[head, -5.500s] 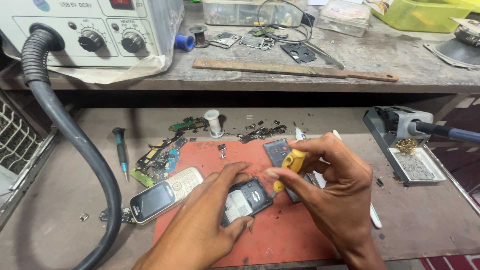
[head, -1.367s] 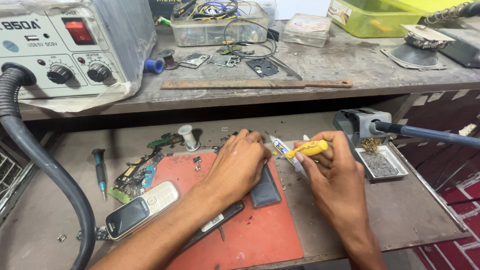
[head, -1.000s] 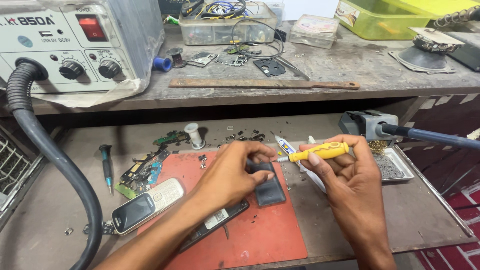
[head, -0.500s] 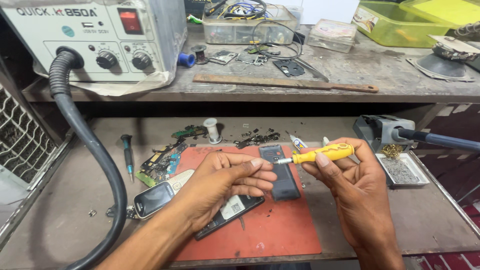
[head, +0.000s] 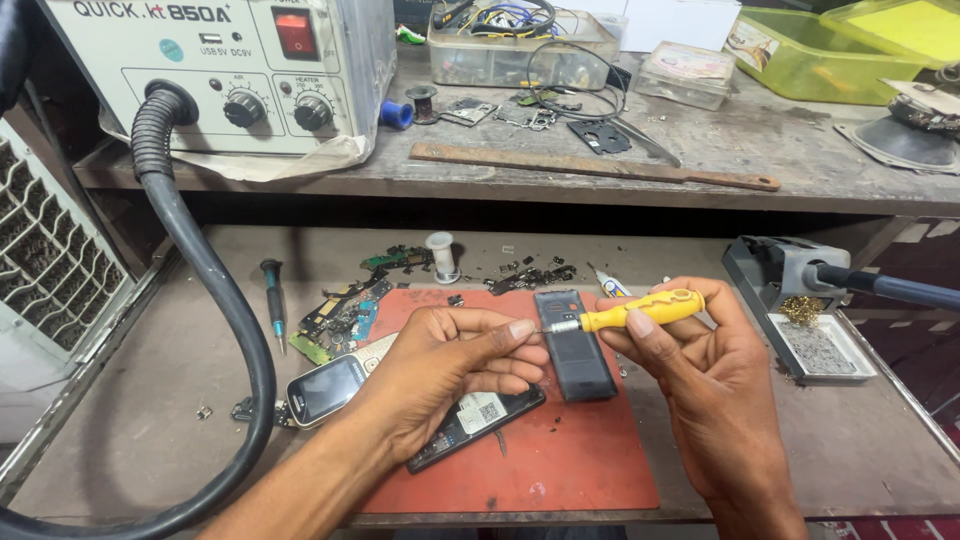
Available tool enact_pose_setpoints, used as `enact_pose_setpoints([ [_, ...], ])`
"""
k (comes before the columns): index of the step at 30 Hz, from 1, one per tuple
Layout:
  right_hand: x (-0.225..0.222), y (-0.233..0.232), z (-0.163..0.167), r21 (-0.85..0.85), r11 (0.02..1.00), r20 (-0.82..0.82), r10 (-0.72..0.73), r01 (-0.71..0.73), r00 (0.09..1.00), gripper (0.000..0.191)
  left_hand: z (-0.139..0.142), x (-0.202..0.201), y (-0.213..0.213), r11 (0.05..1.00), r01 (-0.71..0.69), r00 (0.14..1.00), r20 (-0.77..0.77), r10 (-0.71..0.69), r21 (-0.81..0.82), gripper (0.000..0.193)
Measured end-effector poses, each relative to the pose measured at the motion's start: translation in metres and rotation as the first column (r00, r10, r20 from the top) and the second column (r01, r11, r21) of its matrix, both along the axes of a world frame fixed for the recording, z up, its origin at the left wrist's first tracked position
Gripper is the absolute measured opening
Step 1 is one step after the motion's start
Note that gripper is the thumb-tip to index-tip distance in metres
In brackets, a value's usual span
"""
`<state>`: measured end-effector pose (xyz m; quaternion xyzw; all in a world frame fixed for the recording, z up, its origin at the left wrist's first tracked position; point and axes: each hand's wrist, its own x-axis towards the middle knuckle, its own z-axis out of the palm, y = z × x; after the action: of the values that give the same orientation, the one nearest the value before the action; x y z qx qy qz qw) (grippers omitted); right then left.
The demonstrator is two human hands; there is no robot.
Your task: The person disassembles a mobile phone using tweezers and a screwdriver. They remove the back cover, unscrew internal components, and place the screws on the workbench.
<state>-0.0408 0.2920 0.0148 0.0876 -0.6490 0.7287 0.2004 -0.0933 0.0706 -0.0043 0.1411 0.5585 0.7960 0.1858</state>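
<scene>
Right now the right hand [head: 700,390] pinches a slim yellow screwdriver [head: 640,311] above the red mat [head: 560,460] on the bench; the left hand [head: 450,375] nips its metal tip. Light, stiff and slippery, it probably handles best gripped mid-handle.

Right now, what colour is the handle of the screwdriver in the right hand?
Yellow. The screwdriver handle shows best in the head view.

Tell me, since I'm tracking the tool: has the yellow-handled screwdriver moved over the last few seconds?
Yes. The yellow-handled screwdriver has risen off the red rubber mat and turned level, toward the grey soldering-iron stand.
</scene>
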Motion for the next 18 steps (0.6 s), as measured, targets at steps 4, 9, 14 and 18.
enact_pose_setpoints([
  [4,0.0020,-0.0033,0.0011,0.000,1.000,0.023,-0.012,0.012,1.000,0.031,-0.0019,0.0001,0.0008,0.999,-0.042,0.999,-0.035,0.042,-0.012,0.032],
  [9,0.0046,-0.0071,0.0022,-0.002,1.000,-0.036,-0.017,0.017,0.999,0.029,-0.0033,-0.0001,-0.0002,1.000,-0.016,1.000,-0.025,0.017,0.026,0.031],
  [14,0.0061,-0.0090,0.0045,0.018,0.999,-0.049,-0.033,0.034,0.998,0.028,-0.0028,0.0011,-0.0016,0.999,0.003,1.000,-0.031,-0.002,0.032,0.031],
  [18,0.0062,-0.0103,0.0057,0.030,0.999,-0.039,-0.034,0.036,0.999,0.028,-0.0023,0.0021,-0.0018,1.000,-0.003,1.000,-0.026,0.004,0.021,0.030],
])
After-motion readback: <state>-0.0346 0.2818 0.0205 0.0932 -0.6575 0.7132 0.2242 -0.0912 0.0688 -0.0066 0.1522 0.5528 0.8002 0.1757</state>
